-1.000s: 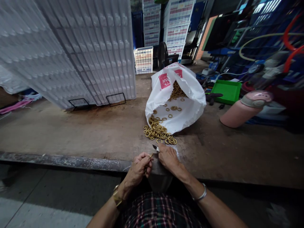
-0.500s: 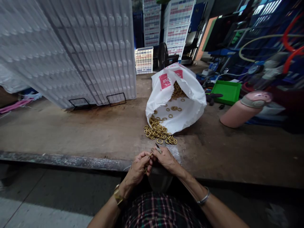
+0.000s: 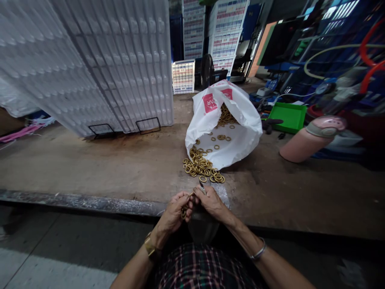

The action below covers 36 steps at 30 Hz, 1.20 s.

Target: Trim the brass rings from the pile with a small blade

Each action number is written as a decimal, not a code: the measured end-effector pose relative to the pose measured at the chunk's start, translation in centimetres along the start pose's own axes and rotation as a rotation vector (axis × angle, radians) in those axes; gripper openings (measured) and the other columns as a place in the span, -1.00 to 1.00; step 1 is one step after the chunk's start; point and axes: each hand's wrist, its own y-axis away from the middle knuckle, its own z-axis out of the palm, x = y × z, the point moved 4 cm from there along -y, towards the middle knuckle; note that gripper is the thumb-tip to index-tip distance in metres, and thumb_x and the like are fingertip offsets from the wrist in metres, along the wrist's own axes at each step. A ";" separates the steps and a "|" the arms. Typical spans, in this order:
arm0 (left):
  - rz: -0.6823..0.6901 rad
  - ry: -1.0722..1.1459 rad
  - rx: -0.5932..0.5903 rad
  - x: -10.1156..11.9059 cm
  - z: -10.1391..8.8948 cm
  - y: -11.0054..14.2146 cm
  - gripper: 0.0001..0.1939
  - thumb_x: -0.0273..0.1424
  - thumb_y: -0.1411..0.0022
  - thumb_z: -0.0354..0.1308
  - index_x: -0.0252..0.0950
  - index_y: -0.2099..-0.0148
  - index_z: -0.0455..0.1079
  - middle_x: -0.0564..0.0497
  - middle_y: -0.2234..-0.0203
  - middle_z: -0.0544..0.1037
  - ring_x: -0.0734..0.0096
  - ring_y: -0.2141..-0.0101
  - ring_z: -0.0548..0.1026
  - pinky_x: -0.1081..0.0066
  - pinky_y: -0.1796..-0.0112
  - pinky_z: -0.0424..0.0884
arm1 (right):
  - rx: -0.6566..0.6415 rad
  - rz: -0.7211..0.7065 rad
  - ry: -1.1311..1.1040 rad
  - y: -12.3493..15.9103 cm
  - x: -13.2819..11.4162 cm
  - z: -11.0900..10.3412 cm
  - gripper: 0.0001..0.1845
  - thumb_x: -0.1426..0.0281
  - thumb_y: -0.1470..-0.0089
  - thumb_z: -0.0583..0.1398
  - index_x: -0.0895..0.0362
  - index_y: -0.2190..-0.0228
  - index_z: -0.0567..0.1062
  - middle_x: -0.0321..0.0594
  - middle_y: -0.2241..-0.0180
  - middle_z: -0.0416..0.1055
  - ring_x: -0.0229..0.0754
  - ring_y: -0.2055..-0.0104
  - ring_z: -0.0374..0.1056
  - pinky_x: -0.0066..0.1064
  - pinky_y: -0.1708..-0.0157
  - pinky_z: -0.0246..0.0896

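Observation:
At the table's front edge my left hand (image 3: pixel 177 209) is closed on brass-coloured rings (image 3: pixel 183 214); one is pinched at the fingertips, others hang lower in the fingers. My right hand (image 3: pixel 213 204) is closed round a small knife (image 3: pixel 203 188), its dark pointed blade sticking up past the thumb and most of its handle hidden. The fingertips of both hands meet at the pinched ring. Just beyond them lies a pile of loose brass rings (image 3: pixel 198 164), spilling from the torn mouth of a white sack (image 3: pixel 237 150) that holds more rings.
Tall ribbed translucent panels (image 3: pixel 126 72) stand on the left, with black wire brackets (image 3: pixel 148 125) at their foot. To the right are a pink bottle (image 3: pixel 306 140) and a green tray (image 3: pixel 288 116). White crates (image 3: pixel 224 40) are stacked behind. The wooden table (image 3: pixel 90 168) ends just before my body.
Both hands stay together with only slight finger and wrist movement; the knife blade is tilted a little differently. The view has shifted slightly. The sack and the ring pile look the same.

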 end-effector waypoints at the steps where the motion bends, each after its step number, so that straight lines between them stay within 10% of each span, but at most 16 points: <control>1: -0.008 0.018 -0.010 0.0 0.0 0.0 -0.69 -0.18 -0.03 0.17 -0.33 0.36 0.26 0.14 0.60 0.32 0.71 0.72 0.22 0.63 0.72 0.15 | 0.003 0.003 0.001 0.0 0.0 0.0 -0.64 0.28 -0.04 -0.01 0.14 0.70 0.25 -0.39 0.70 0.19 -0.39 0.63 0.09 -0.54 0.57 0.01; 16: 0.087 -0.034 0.090 -0.1 -0.1 -0.1 -0.63 -0.12 0.02 0.19 -0.30 0.36 0.22 0.18 0.62 0.31 0.70 0.72 0.20 0.62 0.71 0.13 | -0.114 -0.157 0.710 1.3 0.5 0.8 -0.67 0.60 0.18 -0.02 0.15 0.34 0.40 -0.21 0.48 0.43 -0.25 0.47 0.27 -0.48 0.46 -0.04; 36: 0.120 -0.125 0.086 -0.2 -0.1 -0.1 -0.72 -0.18 -0.08 0.11 -0.31 0.35 0.23 0.17 0.60 0.31 0.70 0.72 0.20 0.63 0.72 0.14 | -0.039 0.066 1.002 0.5 -0.1 0.1 -0.70 0.59 0.02 -0.02 0.20 0.24 0.38 -0.05 0.34 0.46 -0.16 0.36 0.37 -0.42 0.47 -0.04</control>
